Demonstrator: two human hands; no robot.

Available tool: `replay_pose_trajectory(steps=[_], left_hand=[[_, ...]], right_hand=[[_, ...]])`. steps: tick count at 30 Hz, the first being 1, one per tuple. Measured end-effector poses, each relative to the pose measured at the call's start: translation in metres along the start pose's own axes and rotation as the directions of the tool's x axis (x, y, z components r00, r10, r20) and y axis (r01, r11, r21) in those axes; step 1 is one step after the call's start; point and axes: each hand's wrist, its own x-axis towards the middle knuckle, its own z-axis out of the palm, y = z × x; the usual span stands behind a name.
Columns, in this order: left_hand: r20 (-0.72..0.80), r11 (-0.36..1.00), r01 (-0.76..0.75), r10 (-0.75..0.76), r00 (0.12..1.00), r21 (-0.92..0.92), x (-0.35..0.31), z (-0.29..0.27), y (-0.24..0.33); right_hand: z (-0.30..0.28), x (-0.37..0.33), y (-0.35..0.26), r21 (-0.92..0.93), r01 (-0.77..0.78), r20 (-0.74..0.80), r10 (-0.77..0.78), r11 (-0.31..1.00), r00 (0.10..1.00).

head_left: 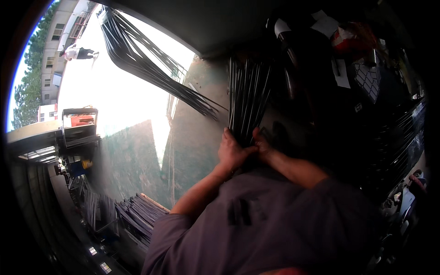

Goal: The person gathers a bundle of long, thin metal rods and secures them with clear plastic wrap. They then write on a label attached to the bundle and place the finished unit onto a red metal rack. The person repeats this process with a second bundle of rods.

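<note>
A bundle of thin dark metal rods runs away from my body, its far ends fanned slightly apart. My left hand is wrapped round the left side of its near end. On the right side, my right hand grips the same bundle, with its thumb reaching toward the left hand. The near ends of the rods are hidden between my palms and against my shirt. To the far left lies a second, longer bundle of dark rods, bound at its far end and spread loose toward me.
Stacked rods lie at the lower left, near a metal rack. Bright sunlight falls on the floor beyond. A person is far off outside. At the right, in shadow, are a red-and-white bag and more long rods.
</note>
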Motion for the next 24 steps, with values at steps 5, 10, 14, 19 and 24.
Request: replay_pose_trajectory(steps=[5,10,14,19,24], left_hand=[[0.045,0.998,0.052,-0.05,0.998,-0.025,-0.006,-0.007,-0.004],[0.048,0.992,0.121,-0.123,0.991,0.038,-0.003,-0.004,0.007],[-0.08,0.996,0.088,-0.09,0.993,-0.028,-0.01,0.011,-0.011],[-0.05,0.996,0.088,-0.088,0.995,0.002,-0.006,0.001,0.018],[-0.061,0.994,0.095,-0.098,0.993,-0.053,-0.014,0.005,0.008]], right_hand=[[0.016,0.001,0.007,0.106,0.046,0.067,-0.053,0.993,0.996],[0.024,-0.003,0.002,-0.109,0.017,-0.14,-0.032,0.994,0.99],[0.032,-0.011,0.0,-0.727,-0.091,-0.297,-0.193,0.68,0.935],[0.038,-0.045,-0.067,-0.917,-0.319,-0.398,-0.574,0.238,0.716],[0.101,-0.123,-0.246,-0.995,-0.035,0.096,-0.932,-0.089,-0.35]])
